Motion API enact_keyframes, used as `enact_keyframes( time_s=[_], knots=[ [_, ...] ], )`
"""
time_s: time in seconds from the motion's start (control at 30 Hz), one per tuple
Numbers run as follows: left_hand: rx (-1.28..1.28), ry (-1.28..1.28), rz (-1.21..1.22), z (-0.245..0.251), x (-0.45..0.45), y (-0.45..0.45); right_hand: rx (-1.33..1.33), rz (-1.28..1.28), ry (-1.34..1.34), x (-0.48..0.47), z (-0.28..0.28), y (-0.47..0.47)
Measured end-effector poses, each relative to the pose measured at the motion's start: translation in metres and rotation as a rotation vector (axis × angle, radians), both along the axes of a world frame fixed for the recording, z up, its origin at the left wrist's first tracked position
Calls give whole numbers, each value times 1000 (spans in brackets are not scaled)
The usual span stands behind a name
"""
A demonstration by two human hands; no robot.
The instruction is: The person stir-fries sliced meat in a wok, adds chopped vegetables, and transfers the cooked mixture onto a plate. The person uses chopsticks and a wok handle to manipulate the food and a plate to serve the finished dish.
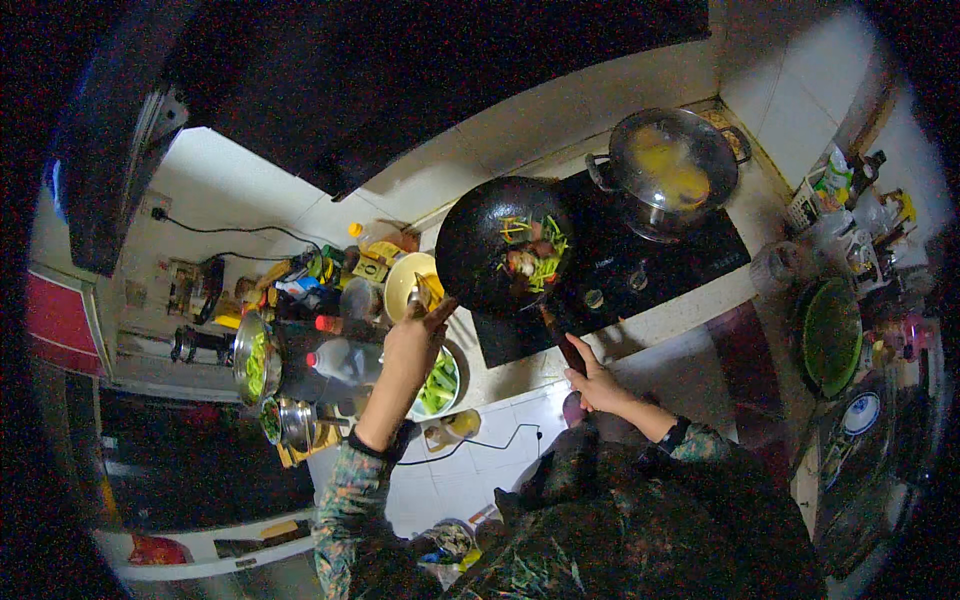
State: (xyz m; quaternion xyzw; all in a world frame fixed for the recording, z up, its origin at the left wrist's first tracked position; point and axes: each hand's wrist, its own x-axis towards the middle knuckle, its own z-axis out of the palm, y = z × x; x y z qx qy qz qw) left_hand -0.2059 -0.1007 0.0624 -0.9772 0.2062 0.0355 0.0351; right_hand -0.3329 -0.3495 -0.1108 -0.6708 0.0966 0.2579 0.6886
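My right hand [596, 381] is closed around the brown handle [564, 343] of a black wok [472, 240]. Strips of green and yellow vegetables [546, 264] lie in the wok with some darker, reddish pieces. My left hand [415, 345] is at the near side of a cream bowl [397, 283], left of the wok. Yellow pieces [433, 289] show inside that bowl. Something shiny shows by my left fingertips, but whether they grip it is unclear. Below my left forearm, a bowl of cut green vegetables [437, 386] is partly hidden.
A lidded steam pot [675, 161] stands behind right on the black cooktop [517, 341]. Left are a clear bottle with red cap [345, 361], a metal bowl of greens [256, 364] and an oil bottle [367, 236]. A green basket [832, 337] is at right. The range hood [420, 82] overhangs.
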Motion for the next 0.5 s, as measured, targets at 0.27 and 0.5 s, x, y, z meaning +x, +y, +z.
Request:
enact_keyframes(
  time_s=[0.27,0.5],
  knots=[
    [179,-53,-44,33,-76,-31,5,13,7,3,-1,-6],
    [329,47,30,39,42,-12,-16,45,-7,6,4,-13]
  ],
)
